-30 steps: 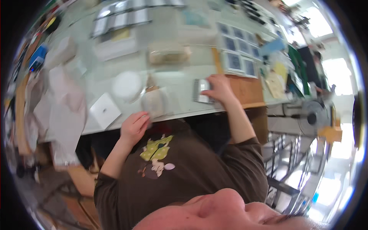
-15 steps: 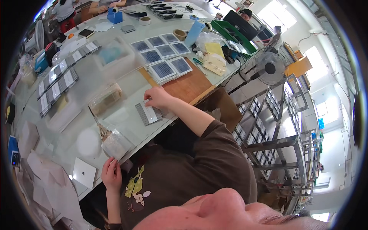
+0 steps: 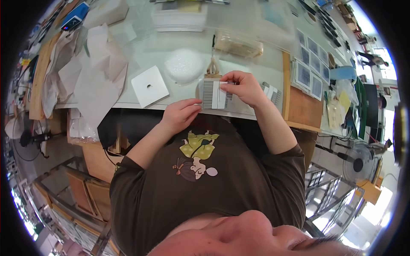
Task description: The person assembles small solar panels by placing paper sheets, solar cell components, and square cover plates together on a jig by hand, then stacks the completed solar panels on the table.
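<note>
My right hand (image 3: 244,87) pinches the right side of a small rectangular striped cell (image 3: 212,94), grey lines on white, held just above the glass-topped table's near edge (image 3: 141,104). The fingertips of my left hand (image 3: 181,114) grip the same cell at its lower left corner. Both hands are close together in front of my chest. Directly behind the cell stands a small brush-like tool (image 3: 212,65) with a dark handle. More striped pieces (image 3: 273,94) lie on the table to the right of my right hand.
A white square tile with a hole (image 3: 149,85) and a white round lump (image 3: 184,66) lie to the left. Crumpled papers (image 3: 92,64) cover the far left. A clear bag (image 3: 238,45) lies behind. Blue panels (image 3: 309,68) rest on a wooden board (image 3: 301,109) at the right. A fan (image 3: 356,162) stands lower right.
My hands were apart, the right on a piece on the table, the left at the table's edge. Now both have come together on the striped cell. The view has swung.
</note>
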Action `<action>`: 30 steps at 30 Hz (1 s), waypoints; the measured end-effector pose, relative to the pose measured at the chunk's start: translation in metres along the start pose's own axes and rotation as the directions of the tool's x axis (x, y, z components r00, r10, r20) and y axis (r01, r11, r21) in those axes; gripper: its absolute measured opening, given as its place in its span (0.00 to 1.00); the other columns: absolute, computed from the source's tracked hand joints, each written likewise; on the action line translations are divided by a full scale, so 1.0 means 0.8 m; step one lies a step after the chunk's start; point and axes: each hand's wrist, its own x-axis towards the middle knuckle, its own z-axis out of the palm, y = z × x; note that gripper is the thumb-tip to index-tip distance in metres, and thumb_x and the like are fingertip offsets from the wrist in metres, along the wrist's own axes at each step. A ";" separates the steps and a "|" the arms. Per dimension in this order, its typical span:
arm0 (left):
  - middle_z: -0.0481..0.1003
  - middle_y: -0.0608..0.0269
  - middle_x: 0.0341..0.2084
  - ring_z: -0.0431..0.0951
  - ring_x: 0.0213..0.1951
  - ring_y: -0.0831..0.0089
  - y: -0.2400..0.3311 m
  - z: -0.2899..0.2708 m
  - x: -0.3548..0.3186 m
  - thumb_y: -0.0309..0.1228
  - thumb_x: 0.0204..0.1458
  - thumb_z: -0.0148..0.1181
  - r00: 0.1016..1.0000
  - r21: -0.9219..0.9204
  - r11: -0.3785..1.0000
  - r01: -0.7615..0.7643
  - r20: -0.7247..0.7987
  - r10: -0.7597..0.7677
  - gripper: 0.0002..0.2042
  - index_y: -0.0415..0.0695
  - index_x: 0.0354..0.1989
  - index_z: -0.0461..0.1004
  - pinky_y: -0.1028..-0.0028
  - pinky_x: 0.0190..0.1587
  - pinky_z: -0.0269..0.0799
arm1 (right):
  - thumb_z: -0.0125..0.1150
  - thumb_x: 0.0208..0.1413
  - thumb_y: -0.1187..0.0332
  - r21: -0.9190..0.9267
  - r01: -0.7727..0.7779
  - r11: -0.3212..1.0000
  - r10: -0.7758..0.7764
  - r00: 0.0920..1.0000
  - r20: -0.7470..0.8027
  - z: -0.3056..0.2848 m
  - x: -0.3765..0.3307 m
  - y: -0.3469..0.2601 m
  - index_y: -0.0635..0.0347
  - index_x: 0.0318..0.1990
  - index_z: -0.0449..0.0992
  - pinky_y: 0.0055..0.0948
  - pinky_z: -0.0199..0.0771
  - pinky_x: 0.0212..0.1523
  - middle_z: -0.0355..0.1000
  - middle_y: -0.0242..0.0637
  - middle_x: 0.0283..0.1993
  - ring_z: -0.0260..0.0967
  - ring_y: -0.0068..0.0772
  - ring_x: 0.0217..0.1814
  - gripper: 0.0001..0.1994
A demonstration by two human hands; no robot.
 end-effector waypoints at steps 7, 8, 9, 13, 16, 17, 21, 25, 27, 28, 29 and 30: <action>0.78 0.60 0.39 0.80 0.32 0.64 -0.004 -0.006 -0.005 0.23 0.44 0.65 1.000 0.001 1.000 0.004 0.001 -0.004 0.08 0.44 0.34 0.76 0.72 0.32 0.76 | 0.65 0.49 0.72 -0.259 0.012 0.966 -0.037 0.995 -0.094 0.019 0.019 0.010 0.65 0.39 0.78 0.20 0.68 0.37 0.74 0.28 0.32 0.64 0.16 0.34 0.10; 0.78 0.60 0.39 0.80 0.32 0.64 -0.004 -0.006 -0.005 0.23 0.44 0.65 1.000 0.000 1.000 0.006 0.001 -0.006 0.08 0.44 0.34 0.76 0.72 0.32 0.76 | 0.65 0.49 0.72 -0.254 0.013 0.967 -0.039 0.995 -0.095 0.020 0.019 0.011 0.65 0.39 0.78 0.20 0.68 0.37 0.74 0.28 0.32 0.64 0.16 0.34 0.10; 0.77 0.61 0.38 0.80 0.32 0.64 -0.004 -0.006 -0.004 0.24 0.45 0.65 1.000 0.007 1.000 -0.002 -0.015 0.002 0.08 0.44 0.34 0.75 0.72 0.32 0.76 | 0.65 0.49 0.72 -0.255 0.013 0.967 -0.038 0.995 -0.095 0.021 0.019 0.011 0.65 0.39 0.78 0.20 0.68 0.37 0.74 0.28 0.32 0.64 0.16 0.34 0.10; 0.77 0.62 0.38 0.79 0.32 0.65 -0.001 -0.008 -0.001 0.23 0.45 0.64 0.999 0.016 0.999 -0.029 -0.017 0.029 0.10 0.45 0.37 0.76 0.72 0.31 0.76 | 0.66 0.49 0.71 -0.270 0.045 0.962 -0.076 0.992 -0.105 0.025 0.021 0.015 0.65 0.38 0.78 0.21 0.69 0.36 0.74 0.29 0.31 0.65 0.17 0.32 0.10; 0.76 0.62 0.38 0.78 0.30 0.66 -0.001 -0.008 -0.003 0.23 0.44 0.63 0.999 0.011 1.000 -0.015 0.030 0.015 0.12 0.46 0.39 0.76 0.72 0.30 0.75 | 0.66 0.49 0.70 -0.275 0.064 0.959 -0.100 0.988 -0.118 0.025 0.022 0.020 0.64 0.38 0.78 0.23 0.70 0.34 0.74 0.30 0.29 0.66 0.18 0.30 0.10; 0.76 0.62 0.38 0.78 0.30 0.66 -0.002 -0.008 -0.003 0.23 0.44 0.63 0.999 0.012 1.000 -0.015 0.031 0.014 0.12 0.46 0.39 0.76 0.72 0.30 0.75 | 0.66 0.49 0.70 -0.267 0.060 0.962 -0.096 0.988 -0.122 0.024 0.023 0.021 0.64 0.38 0.78 0.23 0.70 0.35 0.74 0.31 0.29 0.66 0.19 0.30 0.10; 0.76 0.62 0.37 0.79 0.29 0.70 -0.004 -0.005 -0.004 0.21 0.44 0.64 0.999 0.029 0.999 -0.029 0.036 0.028 0.12 0.46 0.39 0.78 0.76 0.29 0.75 | 0.66 0.48 0.69 -0.289 0.074 0.954 -0.115 0.985 -0.127 0.024 0.023 0.021 0.64 0.38 0.78 0.23 0.70 0.35 0.74 0.31 0.29 0.67 0.19 0.31 0.10; 0.76 0.62 0.38 0.79 0.29 0.70 -0.002 -0.006 -0.002 0.21 0.45 0.64 0.999 0.047 0.999 -0.021 0.040 0.019 0.11 0.46 0.38 0.79 0.76 0.29 0.75 | 0.65 0.49 0.72 -0.362 0.039 0.931 -0.104 0.981 -0.163 0.025 0.018 0.014 0.65 0.39 0.78 0.22 0.69 0.38 0.75 0.31 0.34 0.65 0.19 0.34 0.10; 0.76 0.62 0.38 0.78 0.29 0.71 -0.001 -0.006 -0.002 0.21 0.45 0.64 0.999 0.047 0.999 -0.023 0.045 0.020 0.11 0.46 0.38 0.79 0.75 0.29 0.75 | 0.65 0.49 0.72 -0.416 0.046 0.908 -0.139 0.970 -0.197 0.022 0.015 0.014 0.64 0.39 0.78 0.23 0.69 0.38 0.75 0.32 0.35 0.66 0.20 0.34 0.10; 0.76 0.62 0.38 0.78 0.28 0.71 -0.001 -0.007 -0.002 0.21 0.45 0.64 0.999 0.047 0.999 -0.022 0.050 0.019 0.11 0.46 0.39 0.79 0.75 0.29 0.75 | 0.63 0.50 0.72 -0.521 0.111 0.846 -0.288 0.918 -0.271 0.018 0.013 0.018 0.63 0.39 0.78 0.24 0.69 0.38 0.74 0.32 0.35 0.66 0.22 0.35 0.09; 0.76 0.62 0.38 0.78 0.28 0.71 -0.001 -0.007 -0.003 0.21 0.45 0.64 0.999 0.049 0.998 -0.025 0.047 0.023 0.11 0.46 0.39 0.79 0.75 0.29 0.75 | 0.62 0.51 0.72 -0.625 0.157 0.765 -0.435 0.841 -0.322 0.012 0.011 0.022 0.62 0.39 0.78 0.24 0.69 0.38 0.74 0.33 0.36 0.66 0.24 0.35 0.08; 0.76 0.63 0.39 0.78 0.29 0.70 -0.001 -0.006 -0.005 0.22 0.44 0.63 0.999 0.041 0.999 -0.021 0.042 0.019 0.12 0.46 0.38 0.78 0.74 0.29 0.74 | 0.62 0.51 0.72 -0.627 0.159 0.763 -0.439 0.839 -0.321 0.006 0.009 0.026 0.62 0.39 0.78 0.24 0.69 0.38 0.74 0.33 0.36 0.66 0.24 0.35 0.08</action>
